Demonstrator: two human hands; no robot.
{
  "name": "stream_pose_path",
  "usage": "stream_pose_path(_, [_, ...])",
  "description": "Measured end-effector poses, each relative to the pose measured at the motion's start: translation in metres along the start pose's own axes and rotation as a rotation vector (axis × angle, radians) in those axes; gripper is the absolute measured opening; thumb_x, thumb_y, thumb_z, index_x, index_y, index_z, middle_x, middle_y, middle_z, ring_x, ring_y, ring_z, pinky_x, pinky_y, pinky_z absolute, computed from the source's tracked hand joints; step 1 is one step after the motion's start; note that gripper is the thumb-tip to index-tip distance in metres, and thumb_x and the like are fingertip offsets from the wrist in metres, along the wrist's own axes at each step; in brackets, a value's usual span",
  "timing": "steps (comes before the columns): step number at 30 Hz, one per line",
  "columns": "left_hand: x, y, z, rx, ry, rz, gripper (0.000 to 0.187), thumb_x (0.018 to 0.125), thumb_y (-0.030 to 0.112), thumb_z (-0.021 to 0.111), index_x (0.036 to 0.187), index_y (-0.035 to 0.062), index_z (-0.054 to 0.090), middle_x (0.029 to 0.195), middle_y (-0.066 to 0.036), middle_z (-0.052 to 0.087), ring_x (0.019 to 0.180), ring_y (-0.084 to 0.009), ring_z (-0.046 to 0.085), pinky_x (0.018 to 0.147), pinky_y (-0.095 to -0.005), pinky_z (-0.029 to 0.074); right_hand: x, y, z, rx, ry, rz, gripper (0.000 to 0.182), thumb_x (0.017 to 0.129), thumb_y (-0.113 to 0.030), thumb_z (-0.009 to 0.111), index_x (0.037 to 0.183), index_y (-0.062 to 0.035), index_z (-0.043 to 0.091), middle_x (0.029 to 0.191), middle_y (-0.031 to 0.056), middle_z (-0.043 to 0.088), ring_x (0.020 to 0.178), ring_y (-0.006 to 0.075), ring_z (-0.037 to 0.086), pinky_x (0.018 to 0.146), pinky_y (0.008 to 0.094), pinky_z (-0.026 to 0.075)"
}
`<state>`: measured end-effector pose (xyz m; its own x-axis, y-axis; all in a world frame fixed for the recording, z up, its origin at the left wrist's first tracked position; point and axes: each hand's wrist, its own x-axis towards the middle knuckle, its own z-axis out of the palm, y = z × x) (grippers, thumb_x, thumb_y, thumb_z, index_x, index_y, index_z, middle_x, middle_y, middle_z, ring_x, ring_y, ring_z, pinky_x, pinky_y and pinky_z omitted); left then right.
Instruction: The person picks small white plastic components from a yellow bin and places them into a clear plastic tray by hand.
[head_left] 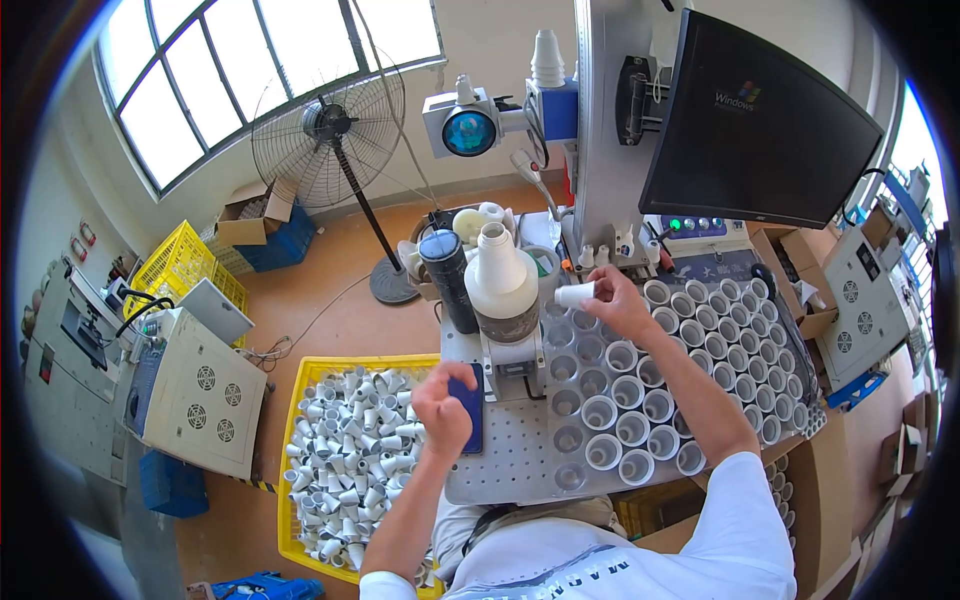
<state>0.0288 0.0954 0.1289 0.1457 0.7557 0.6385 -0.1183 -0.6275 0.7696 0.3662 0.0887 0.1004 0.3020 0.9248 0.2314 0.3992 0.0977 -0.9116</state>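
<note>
My right hand (614, 303) has its fingers clamped on a white cup (574, 295) near the clear tray's (567, 404) far left corner on the bench (500, 480); my left hand (443, 408), fingers curled, grip unclear, is at the bench's left edge beside a flat blue object (468, 430).

The right hand (622, 304) holds a white cup (574, 295) on its side above the far side of the table (508, 482). Under that arm, more cups (632, 427) stand in rows. The left hand (442, 410) is curled near a blue pad (470, 425), its palm hidden. Loose white pieces (350, 460) fill a yellow crate (288, 515). A monitor (750, 130) is at upper right, a fan (330, 122) at upper left.
</note>
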Motion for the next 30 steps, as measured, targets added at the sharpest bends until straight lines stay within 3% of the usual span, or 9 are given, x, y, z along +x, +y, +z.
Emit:
stream_pose_path(2, [0.05,0.019,0.008,-0.065,0.098,0.064,0.029,0.064,0.007,0.038,0.077,-0.0114,0.057,0.082,-0.016,0.063,0.081,-0.0243,0.06,0.082,-0.0323,0.049,0.005,-0.036,-0.014,0.104,0.045,-0.006,0.041,0.076,-0.018,0.076,0.105,-0.0019,0.052,0.089,0.0076,0.061,0.076,0.0115,0.056,0.072,0.0281,0.048])
stream_pose_path(6, [0.135,0.038,0.041,0.173,0.188,0.248,0.039,0.068,0.006,0.04,0.096,-0.0091,0.063,0.09,-0.017,0.066,0.085,-0.0233,0.062,0.083,-0.0331,0.049,0.023,-0.099,-0.033,0.26,0.173,-0.147,0.035,0.076,-0.015,0.077,0.095,-0.0057,0.049,0.085,0.0026,0.055,0.077,0.009,0.054,0.071,0.0264,0.047])
stream_pose_path(8, [0.15,0.062,0.067,-0.059,0.058,-0.095,0.034,0.067,0.007,0.041,0.084,-0.0053,0.067,0.081,-0.013,0.068,0.08,-0.0199,0.061,0.08,-0.0298,0.049,0.026,-0.131,-0.024,0.461,0.176,-0.23,0.034,0.077,-0.013,0.078,0.093,-0.0071,0.048,0.084,0.0008,0.053,0.076,0.008,0.053,0.07,0.0255,0.047])
stream_pose_path(12, [0.16,0.055,0.06,-0.072,-0.156,-0.174,0.037,0.07,0.013,0.036,0.078,-0.0089,0.065,0.085,-0.011,0.068,0.079,-0.018,0.059,0.078,-0.0293,0.048,0.025,-0.183,0.023,0.574,0.069,-0.34,0.034,0.082,-0.009,0.079,0.089,-0.0081,0.046,0.086,0.0003,0.054,0.076,0.0054,0.05,0.069,0.0223,0.045])
stream_pose_path(16, [0.133,0.086,-0.005,0.114,0.053,0.043,0.029,0.066,0.018,0.038,0.053,-0.0015,0.055,0.062,-0.005,0.059,0.057,-0.0141,0.05,0.061,-0.0258,0.044,0.014,-0.174,0.062,0.366,-0.043,-0.348,0.036,0.081,-0.018,0.081,0.086,-0.0082,0.047,0.088,0.0014,0.055,0.08,0.007,0.05,0.073,0.0256,0.046])
stream_pose_path(21, [0.067,0.028,-0.123,0.584,0.217,-0.099,0.036,0.074,0.022,0.034,0.055,0.0047,0.06,0.057,-0.005,0.054,0.061,-0.0189,0.052,0.067,-0.0303,0.045,0.014,-0.148,0.06,0.129,-0.11,-0.415,0.035,0.083,-0.029,0.081,0.086,-0.0074,0.053,0.096,0.0074,0.062,0.094,0.0167,0.057,0.087,0.0345,0.048])
stream_pose_path(22, [0.049,-0.001,-0.158,0.591,0.291,-0.174,0.036,0.074,0.023,0.035,0.056,0.0023,0.059,0.057,-0.006,0.053,0.061,-0.0194,0.052,0.068,-0.0323,0.046,0.006,-0.157,0.047,0.177,-0.139,-0.432,0.026,0.087,-0.016,0.078,0.09,-0.0069,0.054,0.108,0.006,0.064,0.099,0.0106,0.056,0.091,0.0296,0.046])
stream_pose_path(26, [-0.039,-0.088,-0.296,0.517,0.414,-0.321,0.03,0.073,0.019,0.04,0.066,-0.0042,0.059,0.068,-0.011,0.06,0.069,-0.0221,0.059,0.075,-0.0344,0.049,0.001,-0.133,-0.036,-0.159,-0.087,-0.207,0.023,0.088,-0.02,0.075,0.093,-0.0033,0.06,0.115,0.0135,0.068,0.104,0.0176,0.062,0.093,0.0345,0.049])
stream_pose_path(30, [-0.088,-0.1,-0.319,0.656,0.492,-0.361,0.026,0.073,0.012,0.04,0.072,-0.0056,0.06,0.071,-0.011,0.061,0.073,-0.0218,0.059,0.076,-0.0339,0.047,-0.008,-0.065,-0.093,-0.702,-0.09,0.084,0.038,0.083,-0.028,0.07,0.107,0.0022,0.064,0.11,0.0215,0.068,0.11,0.0324,0.065,0.097,0.0367,0.05])
